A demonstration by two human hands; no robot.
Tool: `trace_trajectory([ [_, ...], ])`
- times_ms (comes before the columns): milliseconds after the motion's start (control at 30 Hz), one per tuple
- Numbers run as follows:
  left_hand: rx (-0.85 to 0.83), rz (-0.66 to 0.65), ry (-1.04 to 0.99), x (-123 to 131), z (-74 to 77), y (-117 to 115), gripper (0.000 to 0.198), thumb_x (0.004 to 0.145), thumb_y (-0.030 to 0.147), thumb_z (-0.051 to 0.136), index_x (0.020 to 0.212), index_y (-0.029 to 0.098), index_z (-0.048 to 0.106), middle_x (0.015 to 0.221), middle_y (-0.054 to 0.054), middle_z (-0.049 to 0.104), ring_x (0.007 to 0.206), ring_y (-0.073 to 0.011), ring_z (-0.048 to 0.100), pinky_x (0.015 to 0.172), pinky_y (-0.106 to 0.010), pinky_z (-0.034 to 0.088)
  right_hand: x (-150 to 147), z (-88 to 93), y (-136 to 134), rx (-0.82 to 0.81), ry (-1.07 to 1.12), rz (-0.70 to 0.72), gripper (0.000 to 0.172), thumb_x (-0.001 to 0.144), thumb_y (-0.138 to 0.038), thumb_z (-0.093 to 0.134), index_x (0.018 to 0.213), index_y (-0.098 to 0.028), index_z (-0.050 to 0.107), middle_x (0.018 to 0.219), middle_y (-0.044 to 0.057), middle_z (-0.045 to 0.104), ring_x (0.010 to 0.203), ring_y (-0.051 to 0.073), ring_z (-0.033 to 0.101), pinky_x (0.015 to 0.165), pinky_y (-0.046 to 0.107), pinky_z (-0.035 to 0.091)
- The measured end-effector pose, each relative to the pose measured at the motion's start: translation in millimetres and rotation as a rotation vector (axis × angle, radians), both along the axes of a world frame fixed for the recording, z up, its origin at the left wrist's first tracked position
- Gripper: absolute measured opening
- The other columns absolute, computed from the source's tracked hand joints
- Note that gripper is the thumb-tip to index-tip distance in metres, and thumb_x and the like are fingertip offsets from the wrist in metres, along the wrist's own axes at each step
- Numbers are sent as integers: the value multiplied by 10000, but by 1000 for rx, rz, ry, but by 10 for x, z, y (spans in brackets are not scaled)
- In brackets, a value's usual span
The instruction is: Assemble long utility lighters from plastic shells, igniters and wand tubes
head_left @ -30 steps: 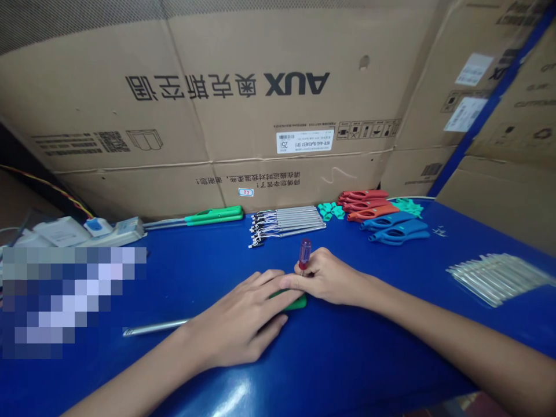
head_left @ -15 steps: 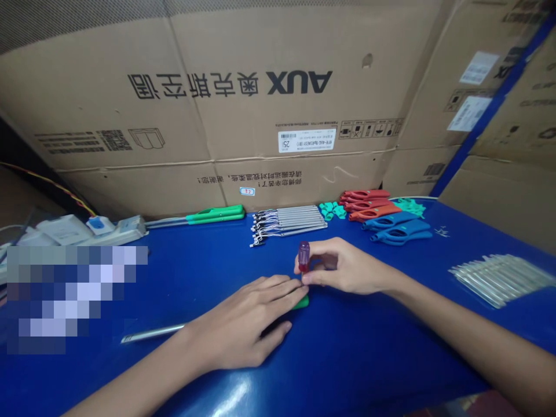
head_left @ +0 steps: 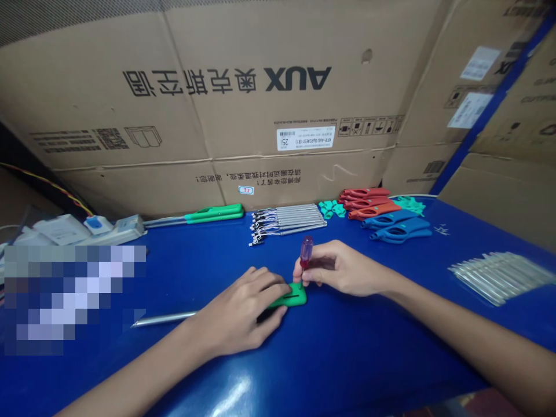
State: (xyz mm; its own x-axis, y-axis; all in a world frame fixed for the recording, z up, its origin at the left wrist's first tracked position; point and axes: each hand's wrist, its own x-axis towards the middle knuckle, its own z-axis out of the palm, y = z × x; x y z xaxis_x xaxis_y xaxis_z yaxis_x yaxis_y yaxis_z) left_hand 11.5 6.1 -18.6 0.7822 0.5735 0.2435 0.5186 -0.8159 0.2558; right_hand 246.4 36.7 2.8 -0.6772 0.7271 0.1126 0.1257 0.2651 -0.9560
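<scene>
My left hand (head_left: 249, 307) is closed over a green-handled stick lighter (head_left: 297, 296) and presses it on the blue table. The handle's end, with a dark slot, shows past the fingers. Its metal tube (head_left: 167, 318) comes out beneath my wrist towards the left. In my right hand (head_left: 343, 269) a small screwdriver (head_left: 306, 252) with a clear purple-red grip is pinched between thumb and fingers. It stands nearly upright, its shaft down at the end of the green handle; whether the tip sits in a screw is too small to tell.
Along the cardboard wall (head_left: 243, 35) lie green stick lighters (head_left: 215, 213), metal tubes with wires (head_left: 299, 216), teal caps (head_left: 332, 208), red handles (head_left: 365, 194) and blue handles (head_left: 402, 231). Silvery tubes (head_left: 499, 278) lie at right. A power strip (head_left: 124, 227) is at left.
My left fingers have drawn back a little to the left, baring more of the green handle's end. The screwdriver has shifted slightly and leans a bit more to the right.
</scene>
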Motion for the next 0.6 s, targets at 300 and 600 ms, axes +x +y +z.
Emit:
trace_trajectory([
  [300,4,-18,30,-16,37,-1,248,975,232,484,1177,209,626,1108,-69,650,989,-223,604,886,-391,504,-17,-24,-7,65,-32,-64,73,848,-183,623,820,-140,675,840,34,720,723,117,630,698,242,513],
  [600,12,-28,27,-7,56,0,239,978,233,479,1157,197,633,1077,-70,650,954,-216,600,854,-367,508,-45,-78,-14,393,-85,-196,137,808,-252,712,739,-153,646,719,10,683,637,111,582,636,223,471],
])
